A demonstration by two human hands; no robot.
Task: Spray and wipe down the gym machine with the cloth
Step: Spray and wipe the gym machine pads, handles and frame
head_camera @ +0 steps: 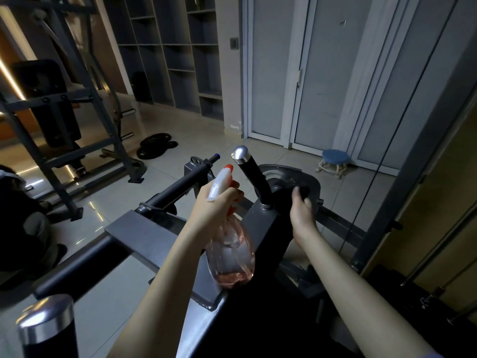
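Head view: the left hand [219,202] grips the neck of a clear plastic spray bottle [232,251] holding pink liquid. The right hand [303,215], apart from it, curls its fingers round a dark lump [302,191] on the grey metal gym machine [263,223]; whether cloth or knob, I cannot tell. Between the hands rises a black handle [254,174] with a shiny round cap.

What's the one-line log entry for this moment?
left hand: holds spray bottle, nozzle near machine handle | right hand: grips likely dark cloth at handle base
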